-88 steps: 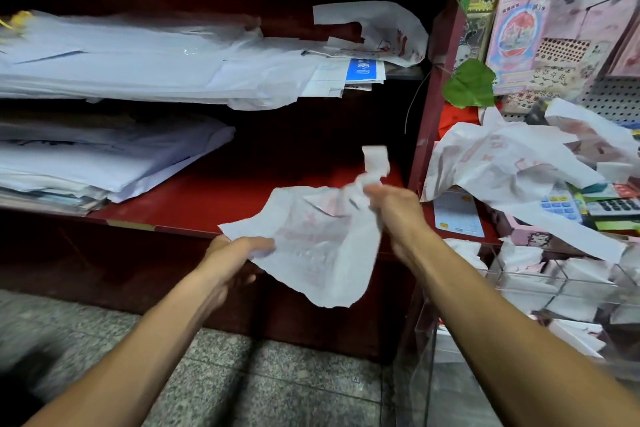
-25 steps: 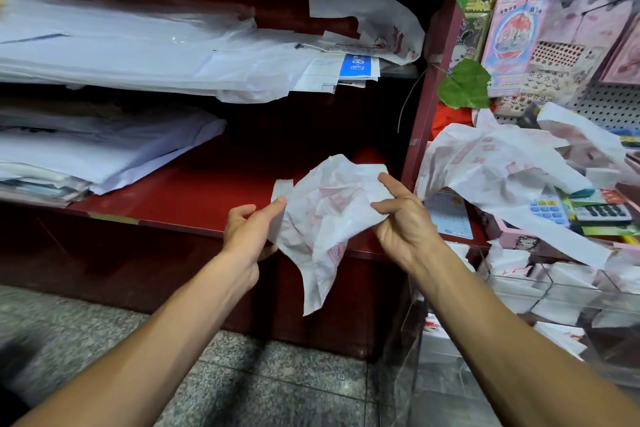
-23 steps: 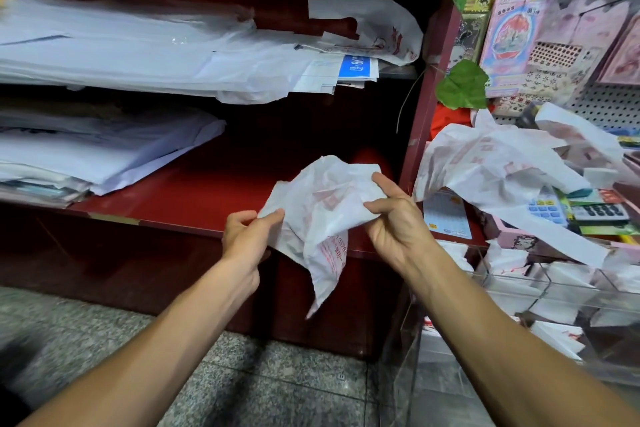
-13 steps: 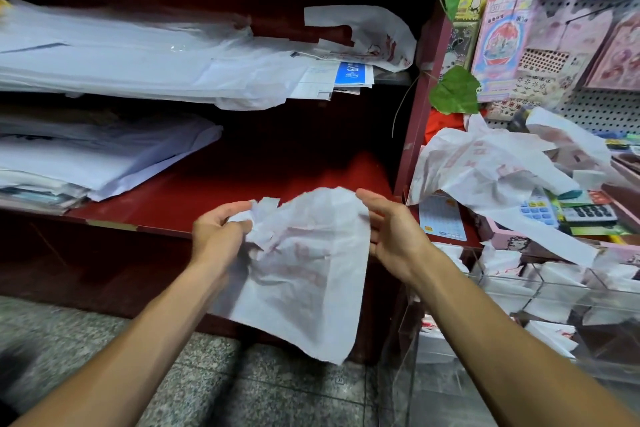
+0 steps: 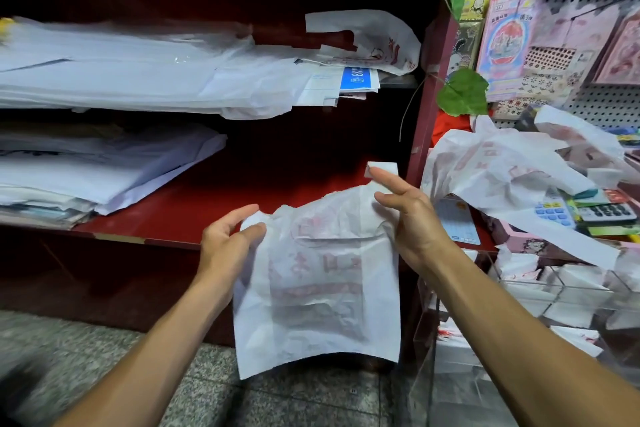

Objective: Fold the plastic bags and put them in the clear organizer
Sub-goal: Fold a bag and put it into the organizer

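While the thin white plastic bag with faded red print [image 5: 322, 291] is hanging in mid-air at the centre of the frame, in front of the dark red wooden shelf [image 5: 214, 204], the left hand [image 5: 225, 246] is pinching its upper left corner between thumb and curled fingers, and the right hand [image 5: 412, 222] is holding the upper right edge, thumb against the film and forefinger pointing up beside one white handle strip [image 5: 382, 168]. The bag is hanging fairly flat but not yet folded, so the fold is probably about to begin. The likeliest trouble is the slippery film sliding out of either light pinch as the hands are drawing together, letting the bag sag or drop toward the speckled stone floor [image 5: 301, 399] at the bottom of the frame. The free lower edge is curling at its left corner, and trapped air or that curl could be throwing the halves out of line, giving a bulky, crooked packet. The loose handle could also be flopping outside the fold. The clear acrylic organizer [image 5: 519, 288] at the lower right is already holding several folded white bags, so a fat packet may be jamming at a compartment wall. Above it, the heap of crumpled white printed bags [image 5: 502, 170] is lying over the calculators [image 5: 602, 211] and could be sliding down if an elbow is brushing it.
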A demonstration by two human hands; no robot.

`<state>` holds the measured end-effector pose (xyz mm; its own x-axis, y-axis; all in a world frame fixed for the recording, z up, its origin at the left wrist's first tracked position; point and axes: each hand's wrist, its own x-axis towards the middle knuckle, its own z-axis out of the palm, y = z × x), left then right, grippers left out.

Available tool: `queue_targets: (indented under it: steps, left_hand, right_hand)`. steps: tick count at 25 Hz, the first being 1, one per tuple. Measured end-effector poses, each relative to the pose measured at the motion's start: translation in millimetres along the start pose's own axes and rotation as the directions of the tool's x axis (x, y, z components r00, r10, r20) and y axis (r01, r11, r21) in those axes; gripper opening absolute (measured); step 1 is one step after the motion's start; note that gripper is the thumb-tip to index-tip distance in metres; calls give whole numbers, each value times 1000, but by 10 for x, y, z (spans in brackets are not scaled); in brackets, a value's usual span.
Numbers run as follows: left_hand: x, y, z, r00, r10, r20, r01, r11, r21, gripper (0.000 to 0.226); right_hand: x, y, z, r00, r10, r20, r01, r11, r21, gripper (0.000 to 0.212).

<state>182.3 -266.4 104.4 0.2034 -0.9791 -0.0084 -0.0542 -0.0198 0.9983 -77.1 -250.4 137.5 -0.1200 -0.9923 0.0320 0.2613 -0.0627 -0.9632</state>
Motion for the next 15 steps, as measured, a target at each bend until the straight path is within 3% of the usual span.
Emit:
queue_targets:
  steps: [1, 3, 6, 8, 11, 13, 14, 15]
  left_hand:
    - [2, -13, 0, 999, -22, 31, 22, 1000, 7, 50]
    - [25, -28, 9, 997, -48, 64, 44, 997, 64, 65]
    - [114, -57, 62, 998, -61, 25, 56, 987, 154, 67]
    - [130, -84, 118, 998, -64, 5, 62, 975, 212, 67]
    - [161, -100, 233, 994, -109, 26, 104, 982, 158, 67]
    - [191, -70, 287, 993, -112, -32, 113, 992, 55, 65]
    - [184, -49, 294, 995, -40, -92, 53, 989, 136, 63]
    - [152, -21, 281, 988, 101, -113, -57, 939, 338, 60]
  right_hand:
    - [28, 38, -26, 1000, -16, -14, 15, 996, -85, 58]
    - [44, 136, -52, 995, -60, -74, 24, 909, -415, 72]
    - [-27, 240, -41, 950, -299, -86, 97, 546, -832, 70]
    - [-67, 270, -38, 913, -405, 42, 160, 263, -951, 55]
    - [-125, 331, -17, 969, -152, 193, 207, 83, -975, 27]
    - [-140, 407, -42, 970, 3, 244, 244, 11, -970, 25]
    - [-122, 426, -70, 968, 27, 250, 250, 11, -968, 25]
    - [-91, 430, -93, 968, 28, 250, 249, 24, -968, 25]
